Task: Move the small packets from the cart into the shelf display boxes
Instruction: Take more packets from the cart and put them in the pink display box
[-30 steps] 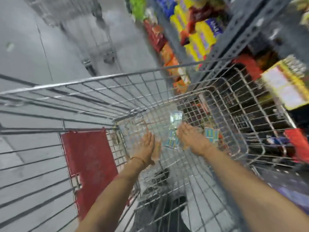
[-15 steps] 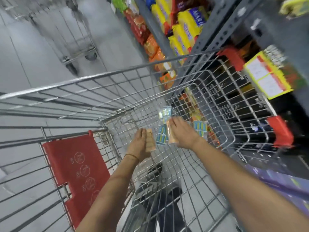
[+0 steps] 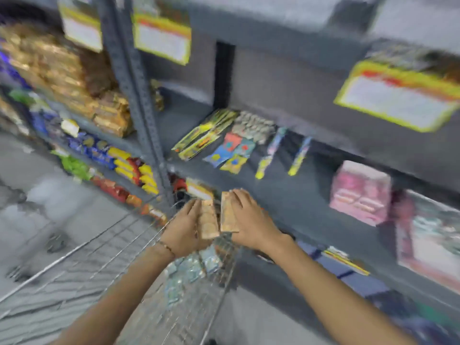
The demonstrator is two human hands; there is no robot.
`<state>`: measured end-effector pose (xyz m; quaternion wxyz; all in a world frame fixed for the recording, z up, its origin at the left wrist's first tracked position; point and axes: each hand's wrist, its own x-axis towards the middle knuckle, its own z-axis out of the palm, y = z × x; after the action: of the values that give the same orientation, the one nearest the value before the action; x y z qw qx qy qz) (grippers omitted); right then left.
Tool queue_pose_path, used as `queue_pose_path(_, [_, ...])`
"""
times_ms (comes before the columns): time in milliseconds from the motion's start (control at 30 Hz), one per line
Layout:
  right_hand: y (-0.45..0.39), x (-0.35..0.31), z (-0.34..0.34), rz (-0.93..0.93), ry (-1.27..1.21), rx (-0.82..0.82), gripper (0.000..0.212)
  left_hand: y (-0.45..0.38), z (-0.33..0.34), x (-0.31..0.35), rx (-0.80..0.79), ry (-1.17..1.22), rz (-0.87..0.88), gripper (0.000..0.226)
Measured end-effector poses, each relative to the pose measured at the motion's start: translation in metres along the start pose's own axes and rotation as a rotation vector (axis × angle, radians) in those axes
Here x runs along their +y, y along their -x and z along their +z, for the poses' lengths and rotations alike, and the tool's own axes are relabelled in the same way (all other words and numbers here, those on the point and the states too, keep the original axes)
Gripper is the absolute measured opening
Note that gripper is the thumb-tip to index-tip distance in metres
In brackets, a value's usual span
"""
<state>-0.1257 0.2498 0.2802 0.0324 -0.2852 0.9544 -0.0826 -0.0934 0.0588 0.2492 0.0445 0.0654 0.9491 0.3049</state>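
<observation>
Pretty blurry shot — left hand (image 3: 184, 226) is gripping a tan packet (image 3: 208, 221) above the cart (image 3: 119, 257), right hand (image 3: 251, 220) has a second packet (image 3: 227, 215) just beside it, both in front of the shelf (image 3: 286, 190) — more packets down in the cart.

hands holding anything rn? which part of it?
Yes. Left hand holds a tan packet stack along its left long edge; right hand holds a second tan stack, fingers over its top and right side. Blurred, finer grip unclear.
</observation>
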Motion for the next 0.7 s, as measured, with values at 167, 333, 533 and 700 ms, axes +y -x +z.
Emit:
queue_pose_path(167, [0.077,0.093,-0.081,0.281,-0.095,0.180,0.096,-0.062,-0.002,0.122,-0.103,-0.044,0.282,0.104])
queue_pose_path(333, [0.121,0.186,-0.121,0.524,-0.128,0.141,0.093,-0.124,0.031,0.236,-0.248,-0.050,0.449,0.093])
queue_pose_path(533, [0.124,0.255,-0.120,0.596,-0.106,0.010,0.088,-0.192,0.080,0.297,-0.348,-0.166,0.429,0.094])
queue_pose_path(700, [0.116,0.280,-0.103,0.617,-0.103,-0.051,0.083,-0.222,0.110,0.303,-0.397,-0.221,0.427,0.089])
